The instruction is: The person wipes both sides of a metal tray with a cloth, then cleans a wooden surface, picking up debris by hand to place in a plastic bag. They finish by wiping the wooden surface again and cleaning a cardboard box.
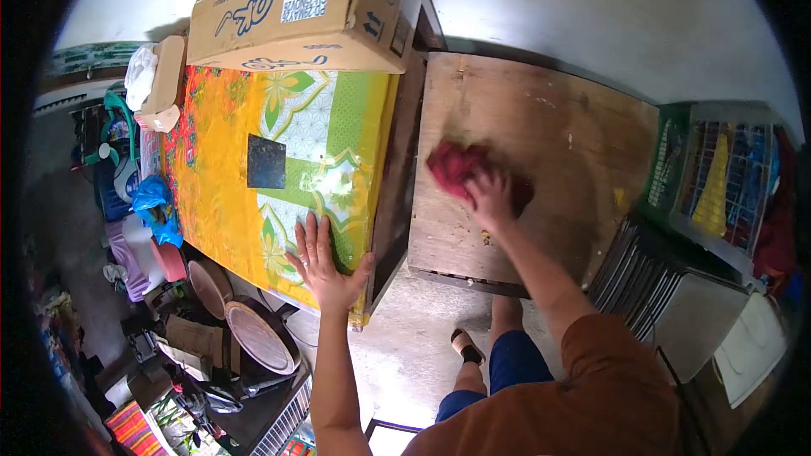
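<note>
My left hand (328, 266) lies flat with its fingers spread on the yellow and green patterned table cover (220, 203), near its right edge. A dark square patch (266, 161) is on the cover beyond that hand. On the wooden tabletop (541, 118) to the right, my right hand (492, 196) presses down on a crumpled dark red cloth (454, 167). Its fingers rest over the cloth's right part. Small crumbs (486, 237) lie on the wood just below the hand.
A large cardboard box (287, 13) stands at the back of the covered table. Right of the wooden top are a green crate (666, 156) and a stack of dark trays (629, 270). Round wooden stools (262, 336) and a blue plastic bag (155, 207) are at the left.
</note>
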`<state>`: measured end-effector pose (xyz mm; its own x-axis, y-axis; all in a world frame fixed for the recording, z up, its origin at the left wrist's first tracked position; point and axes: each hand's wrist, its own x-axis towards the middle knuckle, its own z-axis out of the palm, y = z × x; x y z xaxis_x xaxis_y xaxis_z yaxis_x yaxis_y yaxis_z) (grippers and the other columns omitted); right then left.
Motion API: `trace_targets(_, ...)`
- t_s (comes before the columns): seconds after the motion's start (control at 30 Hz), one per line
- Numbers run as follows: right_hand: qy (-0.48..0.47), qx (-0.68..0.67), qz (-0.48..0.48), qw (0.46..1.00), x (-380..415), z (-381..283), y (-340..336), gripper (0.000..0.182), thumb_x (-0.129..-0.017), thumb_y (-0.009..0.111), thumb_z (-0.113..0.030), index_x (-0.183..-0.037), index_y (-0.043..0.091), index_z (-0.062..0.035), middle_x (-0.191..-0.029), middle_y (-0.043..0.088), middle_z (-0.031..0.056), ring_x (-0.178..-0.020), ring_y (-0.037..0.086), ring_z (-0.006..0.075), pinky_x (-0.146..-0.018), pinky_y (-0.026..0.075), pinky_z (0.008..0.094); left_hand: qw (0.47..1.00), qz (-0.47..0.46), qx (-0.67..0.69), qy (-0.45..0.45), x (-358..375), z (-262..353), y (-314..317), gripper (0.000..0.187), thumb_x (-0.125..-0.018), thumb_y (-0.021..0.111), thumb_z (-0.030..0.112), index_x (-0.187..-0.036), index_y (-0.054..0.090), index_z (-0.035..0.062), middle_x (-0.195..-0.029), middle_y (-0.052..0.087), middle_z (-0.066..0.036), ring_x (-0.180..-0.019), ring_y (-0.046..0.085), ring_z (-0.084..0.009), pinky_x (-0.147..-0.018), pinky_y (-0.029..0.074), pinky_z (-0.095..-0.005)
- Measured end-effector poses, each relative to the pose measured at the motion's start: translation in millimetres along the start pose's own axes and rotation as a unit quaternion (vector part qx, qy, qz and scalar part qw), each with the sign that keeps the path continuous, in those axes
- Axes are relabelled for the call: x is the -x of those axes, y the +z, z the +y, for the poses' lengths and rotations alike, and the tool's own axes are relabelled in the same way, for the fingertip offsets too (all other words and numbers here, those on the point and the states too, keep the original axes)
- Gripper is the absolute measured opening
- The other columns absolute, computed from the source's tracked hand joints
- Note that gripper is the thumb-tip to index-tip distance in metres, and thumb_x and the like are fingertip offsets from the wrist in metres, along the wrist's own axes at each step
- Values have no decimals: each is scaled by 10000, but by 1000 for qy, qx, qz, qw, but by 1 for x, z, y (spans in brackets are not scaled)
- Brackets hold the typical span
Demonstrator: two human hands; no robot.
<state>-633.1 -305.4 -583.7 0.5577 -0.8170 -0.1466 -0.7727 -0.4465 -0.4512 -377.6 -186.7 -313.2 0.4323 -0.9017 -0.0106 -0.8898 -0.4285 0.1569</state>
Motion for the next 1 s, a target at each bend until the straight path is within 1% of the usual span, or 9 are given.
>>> trace_targets(0.07,-32,-101,2,994,27,-24,6,473,-701,756,-180,-1157,632,-187,-1340,509,89,-1288,407,404,-1098,274,615,1000,6,4,1,0,1,-1,944,-668,738,587,-1448,430,154,-1538,366,-63,-1464,228,-310,-1131,35,-649)
trace_targets(0.17,8,-133,127,983,20,-19,-39,475,-680,752,-132,-1137,638,-189,-1262,539,94,-1236,449,401,-1091,317,558,1000,11,12,-1,1,0,0,934,-678,739,580,-1446,430,147,-1532,376,-63,-1461,241,-304,-1137,45,-639)
trace_targets(0.27,110,-232,244,935,-19,52,-118,413,-716,706,-65,-1114,654,-163,-1217,560,135,-1173,489,397,-1026,401,499,1000,14,10,3,2,1,0,927,-687,740,573,-1448,428,145,-1534,373,-62,-1460,244,-303,-1137,52,-639)
trace_targets(0.3,153,-132,259,944,-33,79,-156,403,-734,690,-48,-1122,651,-150,-1204,574,148,-1137,521,374,-1002,422,485,1000,14,8,6,2,0,1,922,-696,735,571,-1452,424,145,-1536,369,-64,-1461,241,-303,-1137,56,-638)
trace_targets(0.47,231,93,118,961,-74,229,-239,637,-866,600,-90,-1412,454,-385,-1472,418,65,-1364,336,406,-1126,262,600,1000,15,5,17,4,0,2,911,-720,734,529,-1473,392,147,-1547,350,-68,-1467,226,-299,-1141,62,-627)
trace_targets(0.57,292,70,-18,954,-56,326,-210,633,-915,532,-95,-1422,410,-455,-1553,304,15,-1430,223,409,-1151,184,642,999,22,2,28,4,-2,4,914,-720,732,523,-1477,382,149,-1549,345,-65,-1469,224,-295,-1144,69,-622)
trace_targets(0.63,355,50,7,934,-38,344,-203,622,-917,509,-98,-1417,417,-457,-1571,260,6,-1435,199,417,-1163,169,628,1000,21,-2,23,3,1,5,907,-728,720,537,-1475,384,149,-1547,348,-65,-1468,226,-294,-1143,75,-624)
trace_targets(0.8,504,42,83,859,22,311,-168,593,-886,558,-156,-1411,442,-407,-1542,294,37,-1400,238,435,-1144,226,595,998,32,-8,44,3,-1,3,848,-807,616,630,-1462,399,137,-1543,352,-88,-1459,235,-323,-1133,94,-620)
trace_targets(1.0,614,-37,66,786,82,214,-130,557,-885,564,-162,-1403,465,-340,-1488,337,88,-1321,322,419,-1084,341,544,999,28,-1,17,5,0,3,861,-745,705,531,-1466,403,168,-1548,351,-34,-1462,240,-285,-1130,79,-651)
